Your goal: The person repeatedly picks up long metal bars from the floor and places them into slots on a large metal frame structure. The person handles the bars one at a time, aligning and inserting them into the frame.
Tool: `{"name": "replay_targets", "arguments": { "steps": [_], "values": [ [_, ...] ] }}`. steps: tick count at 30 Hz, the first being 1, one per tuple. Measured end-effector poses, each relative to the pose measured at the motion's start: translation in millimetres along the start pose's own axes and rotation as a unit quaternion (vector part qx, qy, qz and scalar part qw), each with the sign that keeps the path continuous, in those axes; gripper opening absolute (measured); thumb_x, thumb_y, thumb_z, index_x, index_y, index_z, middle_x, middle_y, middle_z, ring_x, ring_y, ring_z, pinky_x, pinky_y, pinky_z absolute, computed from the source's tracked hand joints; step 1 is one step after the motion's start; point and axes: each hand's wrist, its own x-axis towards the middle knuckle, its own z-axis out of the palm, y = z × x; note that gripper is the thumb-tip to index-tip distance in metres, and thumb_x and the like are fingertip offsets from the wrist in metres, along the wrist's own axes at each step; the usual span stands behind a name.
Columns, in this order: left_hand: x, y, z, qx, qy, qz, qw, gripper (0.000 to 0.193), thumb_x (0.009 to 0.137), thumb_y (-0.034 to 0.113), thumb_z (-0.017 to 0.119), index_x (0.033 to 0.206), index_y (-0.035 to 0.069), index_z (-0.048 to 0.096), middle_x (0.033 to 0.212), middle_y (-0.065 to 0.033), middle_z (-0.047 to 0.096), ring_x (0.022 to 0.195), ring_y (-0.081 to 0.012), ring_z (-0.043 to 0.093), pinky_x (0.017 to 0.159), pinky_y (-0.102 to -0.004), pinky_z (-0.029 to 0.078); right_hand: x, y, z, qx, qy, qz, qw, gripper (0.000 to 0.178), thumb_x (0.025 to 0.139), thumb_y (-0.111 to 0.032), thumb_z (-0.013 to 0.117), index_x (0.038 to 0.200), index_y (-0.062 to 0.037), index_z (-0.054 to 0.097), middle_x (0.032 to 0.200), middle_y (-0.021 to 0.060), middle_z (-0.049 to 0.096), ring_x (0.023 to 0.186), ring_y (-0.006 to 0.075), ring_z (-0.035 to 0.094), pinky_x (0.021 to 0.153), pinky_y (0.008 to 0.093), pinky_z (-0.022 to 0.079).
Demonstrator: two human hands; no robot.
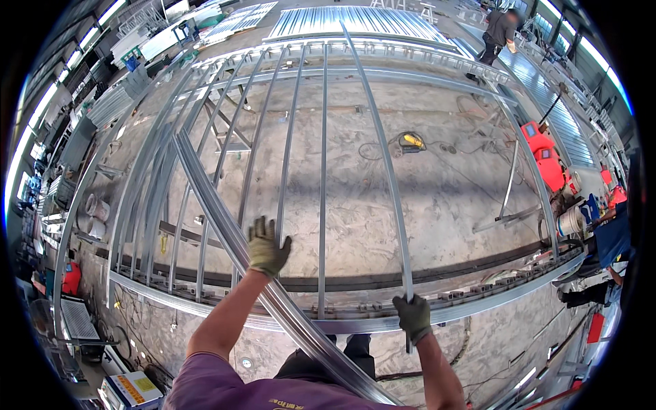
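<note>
My left hand (pixel 268 249), in a grey-green work glove, is open with its fingers spread. It is beside a bundle of long, shiny metal channels (pixel 217 208); whether the palm touches them I cannot tell. The bundle slants across the frame's front rail (pixel 471 311) and runs down past my body. Farther right, my gloved right hand (pixel 413 317) is closed round the near end of a long metal bar (pixel 384 137). That bar reaches away across the frame to its far rail (pixel 403 49). Several similar bars (pixel 323 171) lie parallel to its left.
A yellow tool (pixel 413 140) with a dark cable lies on the concrete floor inside the frame. Red machines (pixel 549 167) stand along the right side. One person (pixel 500 34) bends at the far right; another person (pixel 611 232) is near the right edge. Ribbed sheets (pixel 355 22) lie beyond.
</note>
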Motion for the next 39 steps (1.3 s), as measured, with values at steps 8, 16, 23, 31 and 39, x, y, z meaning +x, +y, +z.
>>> {"name": "replay_targets", "arguments": {
  "steps": [8,16,23,31,39],
  "values": [
    [-53.7,-39.9,-0.8,-0.022,-0.080,-0.110,0.991,0.052,0.090,0.040,0.070,0.128,0.005,0.064,0.156,-0.0194,0.049,0.154,-0.0397,0.031,0.125,-0.0548,0.024,82.5,-82.9,26.0,0.101,-0.051,0.073,0.991,0.031,0.089,-0.025,0.074,0.070,-0.0062,0.057,0.052,0.0011,0.050,0.039,0.0169,0.049,0.038,0.0353,0.040],
    [-50.6,-39.5,-3.5,-0.029,-0.063,-0.106,0.992,0.041,0.090,0.035,0.070,0.119,0.005,0.067,0.152,-0.0187,0.052,0.154,-0.0403,0.032,0.125,-0.0539,0.024,142.9,-25.9,84.8,-0.058,-0.008,0.032,0.998,0.034,0.087,-0.037,0.073,0.089,-0.0035,0.069,0.073,0.0152,0.069,0.072,0.0336,0.069,0.067,0.0433,0.055],
    [-53.2,-43.5,-5.1,-0.021,-0.062,-0.115,0.991,0.036,0.090,0.032,0.069,0.113,0.005,0.069,0.150,-0.0180,0.054,0.153,-0.0403,0.033,0.124,-0.0549,0.025,124.7,-10.1,117.3,-0.086,0.002,0.090,0.992,0.048,0.086,-0.049,0.072,0.090,-0.0020,0.074,0.087,0.0228,0.075,0.086,0.0417,0.073,0.081,0.0482,0.056],
    [-38.7,-30.4,-1.8,-0.034,-0.056,-0.080,0.995,0.031,0.089,0.028,0.069,0.110,0.004,0.071,0.146,-0.0174,0.057,0.151,-0.0423,0.035,0.124,-0.0551,0.028,97.2,11.2,123.1,-0.076,0.021,0.080,0.994,0.056,0.086,-0.058,0.069,0.095,-0.0029,0.076,0.090,0.0263,0.074,0.093,0.0456,0.072,0.082,0.0516,0.055],
    [-49.0,-37.3,0.3,-0.006,-0.024,-0.054,0.998,0.027,0.090,0.027,0.071,0.108,0.006,0.071,0.142,-0.0156,0.062,0.148,-0.0429,0.040,0.120,-0.0542,0.035,118.3,7.6,112.2,-0.133,-0.127,0.087,0.979,0.075,0.092,-0.068,0.056,0.109,0.0031,0.073,0.103,0.0321,0.073,0.106,0.0480,0.070,0.093,0.0506,0.055]
  ]
}}
